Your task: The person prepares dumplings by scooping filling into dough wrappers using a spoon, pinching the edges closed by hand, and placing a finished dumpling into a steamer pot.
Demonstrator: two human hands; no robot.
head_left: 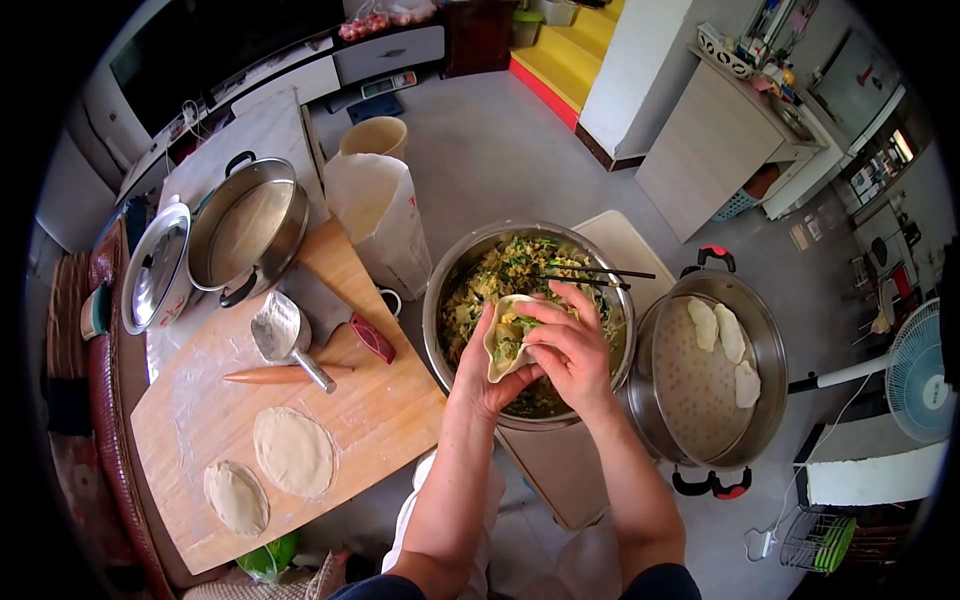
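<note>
Above a steel bowl of chopped green and yellow filling, my left hand cups a dough wrapper with filling showing inside. The fingers of my right hand are bent at the wrapper's right edge and pinch it. Two dark chopsticks lie across the bowl's right side, behind my right hand. To the right, a steamer pot with a perforated base holds three folded dumplings.
A wooden board at left bears two flat dough rounds, a rolling pin, a metal scoop and a cleaver. Behind are an empty pan, a lid and a flour bag. A fan stands right.
</note>
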